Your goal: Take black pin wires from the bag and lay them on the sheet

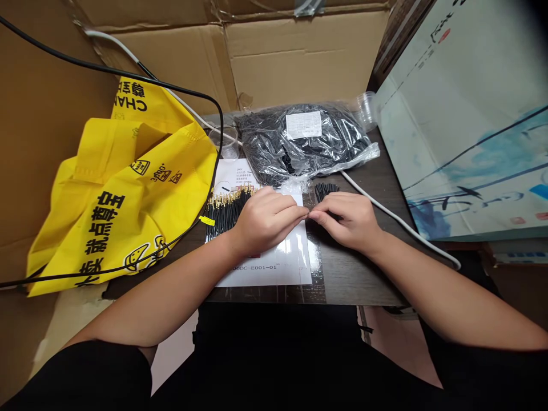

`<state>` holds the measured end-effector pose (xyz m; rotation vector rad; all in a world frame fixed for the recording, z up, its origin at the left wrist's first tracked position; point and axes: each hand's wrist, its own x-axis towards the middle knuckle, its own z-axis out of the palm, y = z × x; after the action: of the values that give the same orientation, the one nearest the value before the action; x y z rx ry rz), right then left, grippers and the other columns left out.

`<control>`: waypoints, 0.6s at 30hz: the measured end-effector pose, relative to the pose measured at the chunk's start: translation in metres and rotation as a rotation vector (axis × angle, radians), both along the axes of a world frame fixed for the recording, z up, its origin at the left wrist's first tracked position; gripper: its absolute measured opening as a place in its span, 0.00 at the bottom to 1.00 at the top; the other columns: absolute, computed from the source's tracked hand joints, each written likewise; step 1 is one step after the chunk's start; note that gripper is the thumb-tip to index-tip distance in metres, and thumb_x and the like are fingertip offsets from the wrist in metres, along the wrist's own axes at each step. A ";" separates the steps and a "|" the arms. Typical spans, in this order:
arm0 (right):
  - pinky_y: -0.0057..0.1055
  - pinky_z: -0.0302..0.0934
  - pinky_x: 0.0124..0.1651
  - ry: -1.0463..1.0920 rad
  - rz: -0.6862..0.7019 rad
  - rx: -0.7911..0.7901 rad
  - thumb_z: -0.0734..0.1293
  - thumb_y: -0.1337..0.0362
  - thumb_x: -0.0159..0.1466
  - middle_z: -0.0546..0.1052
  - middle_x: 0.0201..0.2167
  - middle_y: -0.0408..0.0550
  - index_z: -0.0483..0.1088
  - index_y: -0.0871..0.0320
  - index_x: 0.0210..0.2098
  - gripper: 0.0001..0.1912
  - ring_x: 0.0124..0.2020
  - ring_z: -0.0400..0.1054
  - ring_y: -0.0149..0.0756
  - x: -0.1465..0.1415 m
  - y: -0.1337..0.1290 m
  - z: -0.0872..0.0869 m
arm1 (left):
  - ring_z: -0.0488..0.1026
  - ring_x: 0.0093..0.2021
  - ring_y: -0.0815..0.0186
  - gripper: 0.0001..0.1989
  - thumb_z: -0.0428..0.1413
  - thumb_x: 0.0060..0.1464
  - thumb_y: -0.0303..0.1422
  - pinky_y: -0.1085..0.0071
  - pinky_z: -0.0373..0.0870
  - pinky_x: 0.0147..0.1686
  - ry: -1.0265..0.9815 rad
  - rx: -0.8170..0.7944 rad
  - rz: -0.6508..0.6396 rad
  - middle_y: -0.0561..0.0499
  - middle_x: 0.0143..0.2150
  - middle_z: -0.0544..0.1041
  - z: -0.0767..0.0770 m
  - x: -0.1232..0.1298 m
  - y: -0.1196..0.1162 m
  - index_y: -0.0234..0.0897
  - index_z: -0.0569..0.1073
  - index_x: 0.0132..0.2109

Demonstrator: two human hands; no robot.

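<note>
The left hand (268,220) and right hand (349,220) meet fingertip to fingertip, each grip closed in a pinch; anything between them is too small to tell. Slim, glossy black leads (220,216) with gold tips lie left of that meeting point, nearer the left hand, long axes running near to far, gold ends far. Short matte black pieces (326,190) lie just beyond the right hand on the dark wood-grain counter (363,279).
</note>
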<state>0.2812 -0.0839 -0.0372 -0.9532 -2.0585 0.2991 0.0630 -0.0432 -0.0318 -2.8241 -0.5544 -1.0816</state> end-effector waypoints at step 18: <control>0.33 0.64 0.36 0.047 0.015 -0.051 0.69 0.64 0.62 0.74 0.30 0.45 0.73 0.57 0.44 0.11 0.31 0.68 0.33 0.005 -0.001 0.009 | 0.67 0.30 0.69 0.06 0.57 0.59 0.34 0.68 0.61 0.35 -0.039 -0.049 0.034 0.54 0.30 0.75 0.000 -0.002 -0.001 0.40 0.75 0.42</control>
<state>0.2865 -0.0849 -0.0284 -0.9536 -2.0243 0.3803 0.0614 -0.0443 -0.0314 -2.8295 -0.6390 -1.1354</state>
